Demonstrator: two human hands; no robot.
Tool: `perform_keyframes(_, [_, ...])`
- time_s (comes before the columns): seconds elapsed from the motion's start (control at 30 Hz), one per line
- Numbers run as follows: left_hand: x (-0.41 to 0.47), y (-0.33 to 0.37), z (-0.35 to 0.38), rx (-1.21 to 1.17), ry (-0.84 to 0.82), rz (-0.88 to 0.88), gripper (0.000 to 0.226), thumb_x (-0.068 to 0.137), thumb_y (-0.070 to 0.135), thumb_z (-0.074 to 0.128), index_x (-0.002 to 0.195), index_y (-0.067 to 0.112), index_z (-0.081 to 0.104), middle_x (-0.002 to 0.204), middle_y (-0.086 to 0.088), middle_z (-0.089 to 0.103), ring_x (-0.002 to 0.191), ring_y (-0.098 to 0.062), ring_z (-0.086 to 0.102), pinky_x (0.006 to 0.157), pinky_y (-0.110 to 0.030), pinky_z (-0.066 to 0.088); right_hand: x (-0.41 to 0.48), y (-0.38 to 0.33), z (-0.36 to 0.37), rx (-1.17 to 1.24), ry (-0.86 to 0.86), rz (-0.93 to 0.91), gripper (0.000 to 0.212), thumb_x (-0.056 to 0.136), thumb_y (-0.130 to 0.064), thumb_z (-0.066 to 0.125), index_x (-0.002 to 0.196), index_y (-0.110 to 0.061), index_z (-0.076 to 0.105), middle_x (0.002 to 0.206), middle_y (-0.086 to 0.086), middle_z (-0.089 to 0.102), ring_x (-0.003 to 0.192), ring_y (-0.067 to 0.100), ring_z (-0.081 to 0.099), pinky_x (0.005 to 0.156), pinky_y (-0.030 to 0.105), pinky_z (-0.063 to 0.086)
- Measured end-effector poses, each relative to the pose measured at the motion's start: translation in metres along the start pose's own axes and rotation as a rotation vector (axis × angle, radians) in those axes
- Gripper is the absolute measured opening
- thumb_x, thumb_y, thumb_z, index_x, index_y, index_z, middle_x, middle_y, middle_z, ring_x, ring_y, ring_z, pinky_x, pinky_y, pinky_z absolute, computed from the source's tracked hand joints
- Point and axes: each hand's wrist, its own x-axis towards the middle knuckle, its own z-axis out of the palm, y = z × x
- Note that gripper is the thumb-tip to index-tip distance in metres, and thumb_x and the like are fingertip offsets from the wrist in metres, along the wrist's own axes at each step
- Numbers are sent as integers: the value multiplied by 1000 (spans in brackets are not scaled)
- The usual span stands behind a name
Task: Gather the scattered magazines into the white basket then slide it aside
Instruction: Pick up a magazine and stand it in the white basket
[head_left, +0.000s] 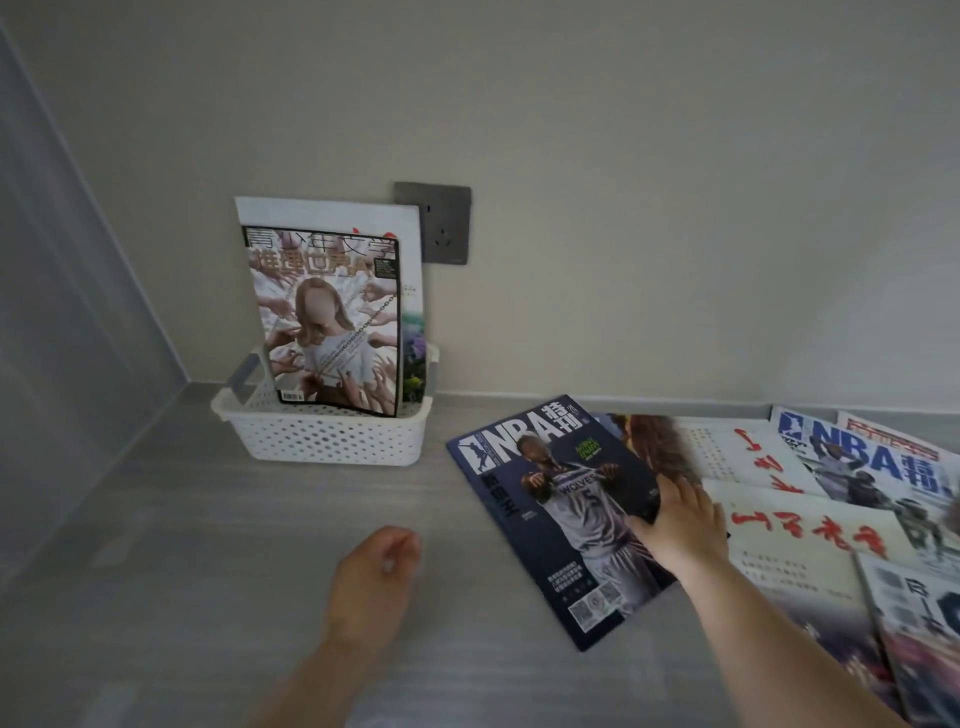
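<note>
A white perforated basket (322, 436) stands against the wall at centre left. Two magazines stand upright in it: a white one (332, 215) at the back and a cover with a long-haired figure (327, 322) in front. On the grey surface to the right lies a dark blue NBA magazine (556, 499). My right hand (678, 525) rests on its right edge, fingers spread and thumb on the cover. My left hand (376, 571) hovers over the bare surface, fingers loosely curled, holding nothing. Several more magazines (810, 525) lie overlapped at the far right.
A grey wall socket (444, 223) sits behind the basket's right side. A pale wall runs along the back and a grey panel (67, 322) closes off the left. Bare grey surface (182, 545) lies in front of the basket.
</note>
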Motion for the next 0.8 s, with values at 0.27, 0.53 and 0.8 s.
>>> perform_keyframes(0.27, [-29, 9, 86, 711, -307, -16, 57, 86, 45, 43, 137, 25, 28, 151, 3, 19, 140, -17, 11, 115, -33, 4, -12, 28, 22, 89, 2, -68, 65, 90, -49, 35, 142, -16, 14, 153, 11, 14, 141, 25, 10, 116, 38, 6])
perform_keyframes(0.53, [-37, 28, 114, 599, -201, -212, 61, 81, 48, 49, 134, 22, 34, 146, 2, 30, 136, -20, 22, 110, -38, 19, -16, 35, 11, 210, -15, -99, 69, 83, -39, 56, 137, -11, 24, 139, 13, 37, 130, 28, 31, 109, 34, 24])
perform_keyframes(0.8, [-40, 57, 121, -192, -80, -346, 28, 79, -5, 54, 105, 6, 51, 104, -16, 65, 87, -26, 58, 64, -20, 38, -18, 39, 6, 251, -29, -123, 57, 84, -28, 56, 133, -8, 33, 134, 12, 45, 125, 27, 40, 104, 33, 34])
